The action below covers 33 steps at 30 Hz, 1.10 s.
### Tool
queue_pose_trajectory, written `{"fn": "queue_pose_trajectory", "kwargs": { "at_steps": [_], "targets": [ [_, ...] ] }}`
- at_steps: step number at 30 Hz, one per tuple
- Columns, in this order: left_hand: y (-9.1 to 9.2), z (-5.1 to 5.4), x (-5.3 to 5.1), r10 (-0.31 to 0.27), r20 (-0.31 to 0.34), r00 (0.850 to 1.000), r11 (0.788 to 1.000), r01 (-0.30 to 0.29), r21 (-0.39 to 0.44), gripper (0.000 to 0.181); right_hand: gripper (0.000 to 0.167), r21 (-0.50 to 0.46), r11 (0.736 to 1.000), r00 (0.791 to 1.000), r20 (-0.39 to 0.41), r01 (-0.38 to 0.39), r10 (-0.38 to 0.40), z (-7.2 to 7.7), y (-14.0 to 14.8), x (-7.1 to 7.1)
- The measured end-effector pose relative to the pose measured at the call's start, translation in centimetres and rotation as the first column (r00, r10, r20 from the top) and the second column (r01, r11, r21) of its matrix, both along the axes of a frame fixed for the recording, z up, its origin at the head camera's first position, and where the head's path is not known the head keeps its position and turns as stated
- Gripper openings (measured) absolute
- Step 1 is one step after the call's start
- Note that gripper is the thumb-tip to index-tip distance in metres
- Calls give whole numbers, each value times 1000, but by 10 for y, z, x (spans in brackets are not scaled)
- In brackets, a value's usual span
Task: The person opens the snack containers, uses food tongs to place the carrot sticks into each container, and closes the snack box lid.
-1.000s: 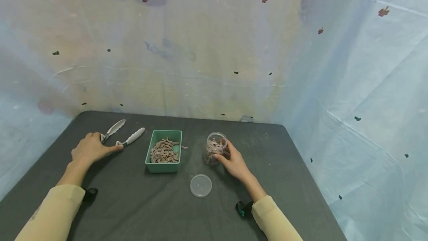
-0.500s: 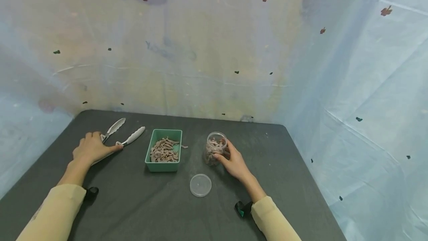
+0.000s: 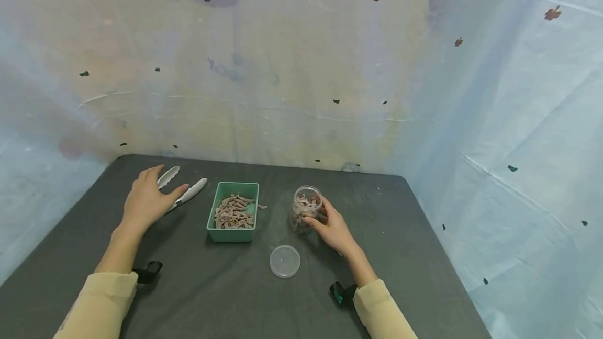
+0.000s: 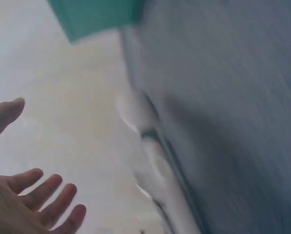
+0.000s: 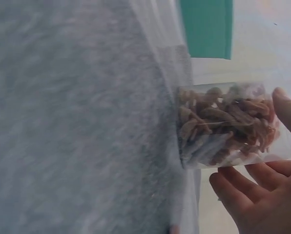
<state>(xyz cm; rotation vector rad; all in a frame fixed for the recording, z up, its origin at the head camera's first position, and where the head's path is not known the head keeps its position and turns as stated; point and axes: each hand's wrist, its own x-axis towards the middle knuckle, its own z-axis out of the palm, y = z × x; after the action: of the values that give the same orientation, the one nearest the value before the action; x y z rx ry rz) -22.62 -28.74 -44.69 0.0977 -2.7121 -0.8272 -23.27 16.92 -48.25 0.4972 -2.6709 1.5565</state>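
Observation:
My left hand (image 3: pixel 146 200) is raised over the metal tongs (image 3: pixel 192 191), its fingers spread and holding nothing. The tongs lie on the dark table with their white tips apart; in the head view the hand hides their handle end. In the left wrist view, the fingers (image 4: pixel 45 197) are clear of the tongs (image 4: pixel 162 163). On the other side, my right hand (image 3: pixel 333 228) grips a clear plastic jar (image 3: pixel 299 217) from its right side. Brownish, twisted strip-like pieces fill much of the uncapped jar, which stands on the table. The right wrist view shows thumb and fingers around the jar (image 5: pixel 223 126).
Between the hands stands a green rectangular tray (image 3: pixel 231 236) with many of the same brownish pieces. One piece (image 3: pixel 261 206) pokes out by its right rim. A clear round lid (image 3: pixel 285 261) lies nearer me. Plastic sheeting (image 3: pixel 282 67) hangs behind the table.
My left hand has let go of the tongs, risen and shifted right, its fingers opening out. The tongs stay on the table. The right hand keeps its grip on the jar.

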Motion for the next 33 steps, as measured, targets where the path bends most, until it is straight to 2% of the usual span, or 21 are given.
{"fn": "queue_pose_trajectory", "kwargs": {
  "at_steps": [4,8,12,15,17,19,22,24,29,33],
  "targets": [
    [34,14,4,-48,-114,992,995,58,85,87,76,-39,999,1000,25,-1,2,2,1,0],
    [66,23,7,-107,-239,965,975,149,166,76,76,-62,998,999,38,-1,3,2,0,0],
    [94,26,8,-201,-342,918,937,282,206,69,76,-66,998,999,43,-10,13,2,-2,-1],
    [114,26,10,-316,-389,865,886,416,204,68,75,-61,998,998,54,-17,21,2,-2,-3],
    [128,25,12,-391,-393,832,856,486,178,68,75,-53,998,998,58,-19,22,0,-2,-3],
    [141,23,13,-460,-382,802,829,541,138,68,74,-37,999,999,51,-17,19,-1,-2,-3],
    [159,19,16,-545,-335,769,799,597,73,67,74,-28,1000,999,39,-11,12,-3,-1,-3],
    [169,16,19,-602,-285,745,768,639,47,66,73,-35,999,999,34,-5,6,-3,0,-2],
    [186,5,23,-722,-95,686,686,727,37,64,74,-54,999,999,37,0,2,-5,2,-1],
    [194,-4,23,-766,43,641,643,765,38,60,74,-45,999,999,34,-18,20,-4,3,-3]
  ]
}}
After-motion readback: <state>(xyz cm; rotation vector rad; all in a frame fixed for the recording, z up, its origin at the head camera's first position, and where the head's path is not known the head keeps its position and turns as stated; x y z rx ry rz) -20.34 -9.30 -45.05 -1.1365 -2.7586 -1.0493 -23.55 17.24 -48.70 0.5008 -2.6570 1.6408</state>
